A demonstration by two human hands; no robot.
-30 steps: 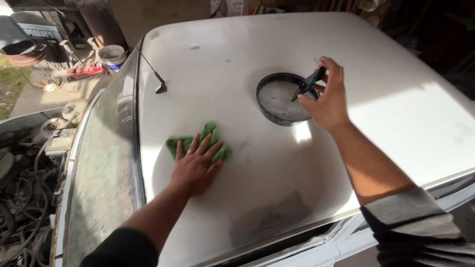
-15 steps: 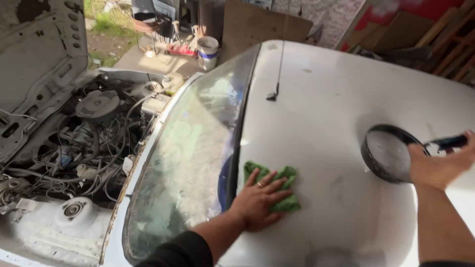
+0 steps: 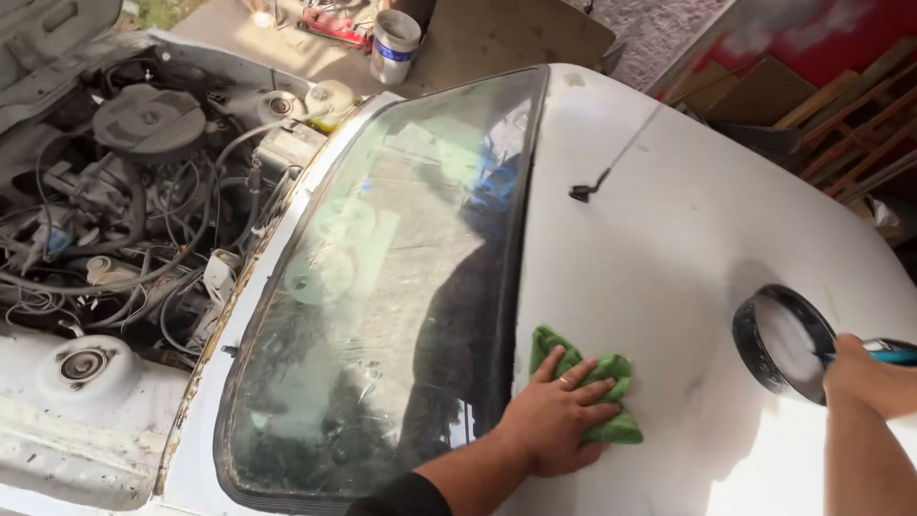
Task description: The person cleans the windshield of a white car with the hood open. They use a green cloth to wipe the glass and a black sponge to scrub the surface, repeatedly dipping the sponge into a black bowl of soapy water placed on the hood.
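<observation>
2 hands at work on the white car roof [image 3: 688,220], head camera looking down. Left hand [image 3: 554,420] lies flat, fingers spread, palm pressing a green cloth [image 3: 611,401] onto the roof just behind the top edge of the windshield [image 3: 382,287]; the cloth is bunched, poking out past the fingertips and on the right side of the hand, and a ring shows on 1 finger. Dark sleeve at the left wrist, bottom edge of frame. Right hand [image 3: 864,377] is at the far right, closed in a grip around a dark tool with a teal-blue handle [image 3: 893,352]; only a short bit of the handle shows, rest cut by the frame edge or hidden by the hand. That hand sits touching or just at the rim of a round black-rimmed dish [image 3: 778,339], which rests on the roof with pale whitish content inside; can't tell exactly what it is. Cloth and dish are apart, bare white paint between them. Thin black antenna [image 3: 611,158] rises from its base on the roof near the windshield top. Left of the windshield the hood is up and the engine bay [image 3: 134,201] is exposed: round black air cleaner cover, hoses, wires, rusty edges. On the ground beyond the car a white can with a blue band [image 3: 394,43] stands beside red tools. Wooden slats and a red surface at upper right.
</observation>
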